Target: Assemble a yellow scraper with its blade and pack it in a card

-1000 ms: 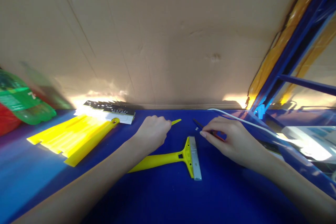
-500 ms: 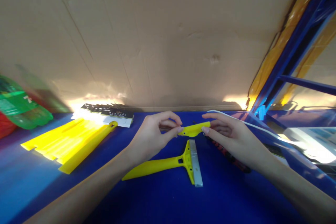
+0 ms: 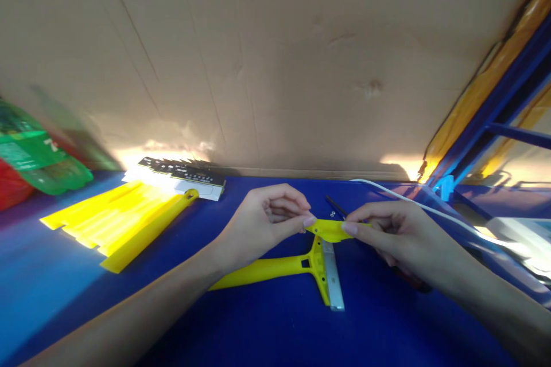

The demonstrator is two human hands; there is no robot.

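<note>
My left hand (image 3: 258, 226) pinches the left end of a small yellow plastic cover plate (image 3: 328, 230) between thumb and fingertips. At its other end, my right hand (image 3: 390, 235) grips the plate the same way. Just below lies a yellow scraper (image 3: 271, 269), its handle pointing left and partly behind my left wrist. A flat metal blade (image 3: 333, 284) rests along the scraper's head, whose top the plate slightly overlaps. Beyond the plate are small shiny bits of hardware (image 3: 332, 214), too small to name. A screwdriver (image 3: 336, 205) runs under my right hand, its handle mostly hidden.
Several yellow handles (image 3: 129, 218) with black-and-white card sleeves (image 3: 185, 175) lie fanned at the left. Behind them leans a green bottle (image 3: 43, 155). A cardboard wall (image 3: 275, 69) closes off the back of the blue table (image 3: 275, 332). On the right are a white cable (image 3: 413, 200) and a blue frame (image 3: 486, 97).
Both hands have come down and nearer with the cover plate, now overlapping the scraper's head. The small hardware and the screwdriver's shaft have come into sight. The view has shifted slightly.
</note>
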